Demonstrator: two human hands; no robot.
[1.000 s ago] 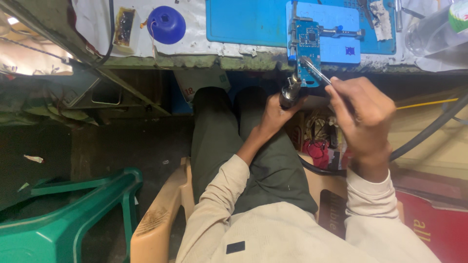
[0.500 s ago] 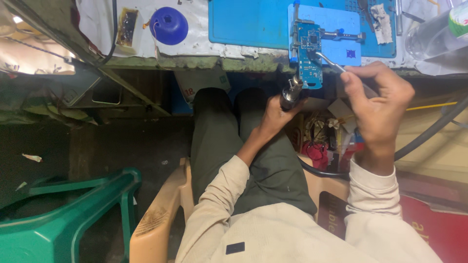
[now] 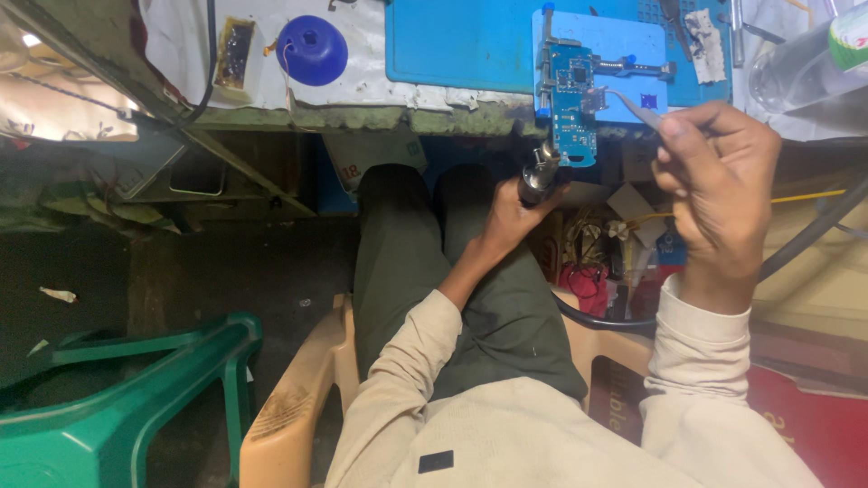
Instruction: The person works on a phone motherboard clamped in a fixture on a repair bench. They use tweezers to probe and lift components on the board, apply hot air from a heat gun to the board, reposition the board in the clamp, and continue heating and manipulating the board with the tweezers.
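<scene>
Your left hand (image 3: 508, 217) grips the hot-air nozzle (image 3: 540, 173) under the circuit board (image 3: 571, 99); your right hand (image 3: 719, 181) pinches tweezers (image 3: 633, 104) at a chip that hasn't lifted off yet.

a worn bench (image 3: 362, 117) with a chipped edge runs along the top, part covered by a blue mat (image 3: 461, 41). below lies a dark, dusty floor (image 3: 226, 271). a green chair (image 3: 136, 389) stands at the lower left, a tan chair (image 3: 298, 398) beside it.

Our left hand (image 3: 508, 217) gripping a hot-air nozzle (image 3: 540, 172) at the blue circuit board's (image 3: 571, 99) six o'clock, our right hand (image 3: 719, 185) pinching tweezers (image 3: 633, 104) at its three o'clock
</scene>
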